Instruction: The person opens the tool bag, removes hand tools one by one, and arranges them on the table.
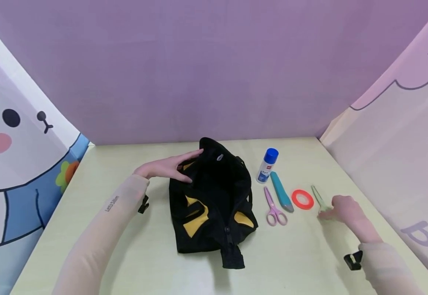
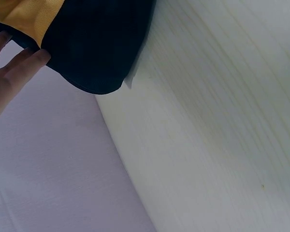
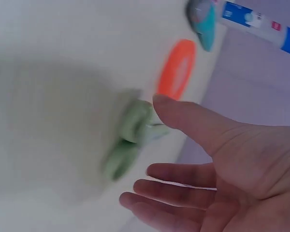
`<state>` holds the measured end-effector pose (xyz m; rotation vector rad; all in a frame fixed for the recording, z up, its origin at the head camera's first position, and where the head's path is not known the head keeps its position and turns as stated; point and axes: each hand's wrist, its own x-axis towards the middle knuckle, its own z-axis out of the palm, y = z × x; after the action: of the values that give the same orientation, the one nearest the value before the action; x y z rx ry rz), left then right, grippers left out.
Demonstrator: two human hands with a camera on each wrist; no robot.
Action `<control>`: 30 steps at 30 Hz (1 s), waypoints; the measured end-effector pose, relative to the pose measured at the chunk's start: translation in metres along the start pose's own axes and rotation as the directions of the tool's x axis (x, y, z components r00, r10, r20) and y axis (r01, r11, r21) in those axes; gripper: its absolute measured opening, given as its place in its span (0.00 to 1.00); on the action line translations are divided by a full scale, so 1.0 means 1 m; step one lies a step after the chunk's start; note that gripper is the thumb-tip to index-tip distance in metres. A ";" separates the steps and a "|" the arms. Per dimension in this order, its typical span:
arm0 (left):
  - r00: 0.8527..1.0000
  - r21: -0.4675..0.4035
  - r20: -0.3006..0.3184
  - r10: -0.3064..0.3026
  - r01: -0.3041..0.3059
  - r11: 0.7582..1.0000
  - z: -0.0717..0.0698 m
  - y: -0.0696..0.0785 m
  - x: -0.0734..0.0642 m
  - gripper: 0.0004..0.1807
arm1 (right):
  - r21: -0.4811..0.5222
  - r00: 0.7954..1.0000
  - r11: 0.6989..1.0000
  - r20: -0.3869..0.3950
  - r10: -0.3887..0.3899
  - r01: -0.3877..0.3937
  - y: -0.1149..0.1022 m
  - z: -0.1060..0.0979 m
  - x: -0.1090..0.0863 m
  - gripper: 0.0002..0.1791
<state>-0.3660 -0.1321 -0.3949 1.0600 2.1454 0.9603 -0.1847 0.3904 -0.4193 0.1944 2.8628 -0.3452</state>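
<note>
A black backpack (image 1: 195, 192) with yellow patches lies on the table, its zipped mouth gaping towards the head camera. My left hand (image 1: 166, 167) holds the left rim of that mouth, thumb and index finger on the cloth; other fingers touch the outer side beside a yellow panel (image 2: 31, 17) in the left wrist view. On the right, my right hand (image 1: 348, 211) is over the handles of small green scissors (image 1: 320, 198). In the right wrist view the thumb and fingers are spread apart, and the scissors' green handles (image 3: 130, 130) show beyond them, blurred.
Between backpack and right hand lie pink scissors (image 1: 270, 207), a teal utility knife (image 1: 281, 192) and a red tape ring (image 1: 296, 201). A glue stick (image 1: 266, 167) with a blue cap stands behind them. A purple backdrop (image 1: 214, 73) rises at the table's far edge.
</note>
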 end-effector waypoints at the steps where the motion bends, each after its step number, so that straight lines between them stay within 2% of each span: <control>1: 1.000 0.002 -0.001 0.000 0.000 1.000 0.000 0.000 0.000 0.54 | -0.013 1.000 1.000 -0.015 -0.018 0.018 -0.001 -0.004 0.001 0.27; 3: 1.000 0.002 -0.003 -0.003 0.003 1.000 0.001 0.000 0.000 0.54 | -0.040 0.995 0.997 -0.072 -0.068 0.065 -0.003 -0.014 0.002 0.30; 5: 1.000 -0.002 -0.003 -0.005 0.005 1.000 0.001 0.001 0.000 0.54 | -0.072 0.981 0.991 -0.146 -0.124 0.115 -0.009 -0.023 0.005 0.31; 7: 1.000 -0.004 -0.002 -0.007 0.007 1.000 0.001 0.001 0.000 0.54 | -0.100 0.960 0.982 -0.218 -0.177 0.158 -0.017 -0.032 0.008 0.30; 9: 1.000 -0.005 -0.001 -0.007 0.007 1.000 0.001 0.000 0.000 0.54 | -0.124 0.930 0.971 -0.287 -0.230 0.202 -0.029 -0.042 0.010 0.28; 12: 1.000 -0.009 0.001 -0.003 0.004 1.000 0.001 -0.001 0.001 0.54 | -0.129 0.901 0.961 -0.334 -0.276 0.246 -0.050 -0.057 0.012 0.27; 17: 1.000 0.001 -0.003 -0.005 0.005 1.000 0.001 -0.002 0.000 0.54 | -0.104 0.891 0.947 -0.322 -0.321 0.304 -0.091 -0.080 0.012 0.26; 19: 1.000 0.007 -0.003 -0.009 0.009 1.000 0.001 -0.001 0.000 0.54 | -0.088 0.892 0.942 -0.301 -0.336 0.324 -0.111 -0.090 0.011 0.25; 22: 1.000 0.006 0.000 -0.011 0.011 1.000 0.001 0.000 0.000 0.54 | -0.103 0.862 0.915 -0.309 -0.402 0.390 -0.139 -0.101 0.009 0.23; 26: 1.000 0.004 0.000 0.000 0.000 1.000 0.001 0.002 0.003 0.54 | -0.128 0.802 0.859 -0.309 -0.510 0.497 -0.176 -0.111 0.005 0.19; 30: 1.000 0.000 -0.001 0.000 0.000 1.000 0.002 0.004 0.005 0.54 | -0.108 0.776 0.811 -0.244 -0.582 0.575 -0.212 -0.117 0.001 0.19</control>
<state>-0.3656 -0.1262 -0.3937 1.0602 2.1462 0.9605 -0.2467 0.2161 -0.2637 -0.7279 3.1287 -0.4148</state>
